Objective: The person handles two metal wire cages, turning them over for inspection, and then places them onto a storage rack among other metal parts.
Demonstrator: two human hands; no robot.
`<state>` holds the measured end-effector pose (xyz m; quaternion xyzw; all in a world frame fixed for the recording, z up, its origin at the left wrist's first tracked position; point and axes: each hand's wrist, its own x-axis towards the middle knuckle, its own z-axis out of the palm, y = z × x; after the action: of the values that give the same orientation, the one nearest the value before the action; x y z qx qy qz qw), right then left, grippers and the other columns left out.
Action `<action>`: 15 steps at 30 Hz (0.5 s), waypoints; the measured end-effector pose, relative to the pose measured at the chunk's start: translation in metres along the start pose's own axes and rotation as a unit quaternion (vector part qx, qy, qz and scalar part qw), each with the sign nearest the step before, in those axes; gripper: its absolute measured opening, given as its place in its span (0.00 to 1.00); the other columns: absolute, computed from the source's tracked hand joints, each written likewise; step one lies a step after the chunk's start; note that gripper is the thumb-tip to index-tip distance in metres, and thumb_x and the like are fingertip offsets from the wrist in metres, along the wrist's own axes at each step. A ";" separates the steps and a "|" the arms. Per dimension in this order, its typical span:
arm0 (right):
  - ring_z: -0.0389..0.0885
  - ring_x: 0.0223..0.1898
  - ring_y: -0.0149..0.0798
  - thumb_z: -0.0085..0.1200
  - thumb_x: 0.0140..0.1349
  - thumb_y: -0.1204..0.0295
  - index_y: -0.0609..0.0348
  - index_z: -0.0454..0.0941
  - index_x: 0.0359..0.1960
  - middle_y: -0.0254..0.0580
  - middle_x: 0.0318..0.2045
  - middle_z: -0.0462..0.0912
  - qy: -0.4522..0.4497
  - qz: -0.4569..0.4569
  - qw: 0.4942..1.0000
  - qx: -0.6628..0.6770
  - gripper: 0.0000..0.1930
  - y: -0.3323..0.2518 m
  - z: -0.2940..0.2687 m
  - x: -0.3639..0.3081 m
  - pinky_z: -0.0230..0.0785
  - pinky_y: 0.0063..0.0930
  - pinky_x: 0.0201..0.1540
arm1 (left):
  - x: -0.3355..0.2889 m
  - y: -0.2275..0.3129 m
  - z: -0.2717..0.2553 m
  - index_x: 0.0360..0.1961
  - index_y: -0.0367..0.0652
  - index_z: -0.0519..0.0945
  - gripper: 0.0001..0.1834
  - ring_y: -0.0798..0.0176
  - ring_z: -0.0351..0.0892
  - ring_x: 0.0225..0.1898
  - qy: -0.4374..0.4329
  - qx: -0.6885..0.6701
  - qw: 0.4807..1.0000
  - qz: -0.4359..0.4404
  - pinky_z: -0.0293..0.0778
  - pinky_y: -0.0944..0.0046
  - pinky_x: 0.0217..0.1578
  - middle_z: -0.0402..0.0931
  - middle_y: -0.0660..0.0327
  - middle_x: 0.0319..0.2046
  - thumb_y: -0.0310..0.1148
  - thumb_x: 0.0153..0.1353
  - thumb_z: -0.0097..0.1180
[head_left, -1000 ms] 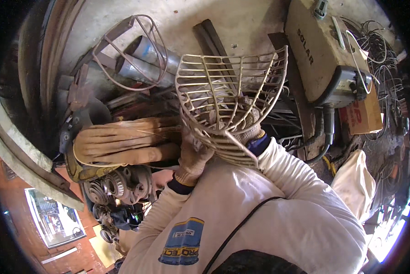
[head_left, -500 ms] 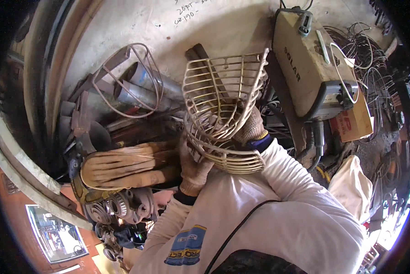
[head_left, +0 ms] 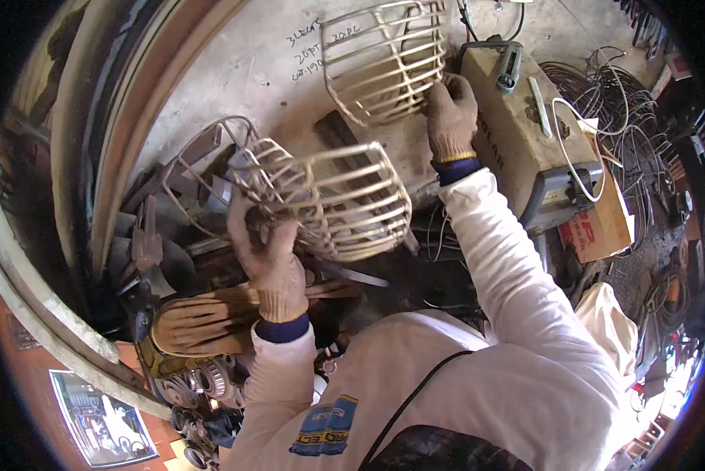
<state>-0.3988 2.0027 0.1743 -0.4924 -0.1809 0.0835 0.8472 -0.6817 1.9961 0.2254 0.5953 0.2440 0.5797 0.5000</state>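
A curved wire cage [head_left: 388, 63] of pale, evenly spaced metal bars is raised against the wall at the top. My gloved right hand [head_left: 453, 114] is closed round its lower right edge, the arm stretched far forward. Lower and to the left, a second curved wire cage [head_left: 352, 200] of the same kind is tilted, its rounded end toward the right. My gloved left hand [head_left: 267, 247] grips its left end, fingers and thumb bent round the bars and slightly blurred. A gap separates the two cages.
A boxy welding machine [head_left: 517, 133] stands right of my right hand, with coiled cables [head_left: 631, 110] beyond it. Metal pipes and a wire loop [head_left: 181, 192] lie at the left. Below my left hand is a tan ribbed pad [head_left: 203, 323]; long curved strips [head_left: 120, 149] lean at far left.
The two wire cages, close together before, are now apart. My right hand has moved up and forward with one; my left hand has moved up and left with the other.
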 end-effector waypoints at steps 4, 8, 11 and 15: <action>0.81 0.38 0.41 0.61 0.56 0.68 0.68 0.80 0.42 0.47 0.33 0.84 0.043 -0.109 0.992 -0.048 0.17 0.003 0.025 0.020 0.73 0.32 0.47 | 0.028 -0.003 0.018 0.67 0.38 0.65 0.41 0.63 0.74 0.54 0.010 0.038 0.998 0.057 0.72 0.62 0.56 0.73 0.58 0.55 0.24 0.52 0.70; 0.82 0.44 0.51 0.64 0.52 0.70 0.67 0.81 0.39 0.57 0.47 0.80 0.100 -0.263 0.941 -0.187 0.15 0.003 0.035 0.036 0.75 0.35 0.49 | 0.034 0.004 0.038 0.67 0.38 0.66 0.42 0.64 0.74 0.52 0.026 0.026 0.998 0.053 0.72 0.63 0.56 0.74 0.59 0.53 0.22 0.51 0.72; 0.77 0.53 0.56 0.67 0.48 0.69 0.63 0.81 0.43 0.63 0.53 0.75 0.122 -0.284 0.915 -0.260 0.19 0.005 0.046 0.042 0.72 0.40 0.55 | 0.036 -0.008 0.044 0.67 0.38 0.66 0.42 0.65 0.74 0.52 0.031 -0.020 0.998 0.053 0.72 0.63 0.56 0.74 0.58 0.53 0.22 0.51 0.72; 0.76 0.52 0.56 0.69 0.46 0.70 0.57 0.81 0.49 0.59 0.52 0.75 0.112 -0.330 0.900 -0.263 0.25 -0.001 0.056 0.048 0.72 0.41 0.56 | 0.056 -0.027 0.045 0.66 0.38 0.66 0.41 0.64 0.74 0.52 0.061 -0.011 0.997 0.055 0.72 0.63 0.56 0.74 0.58 0.53 0.21 0.51 0.71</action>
<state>-0.3763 2.0620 0.2113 -0.6151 -0.2521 -0.3076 0.6808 -0.6202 2.0414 0.2341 0.5659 0.2343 0.6440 0.4584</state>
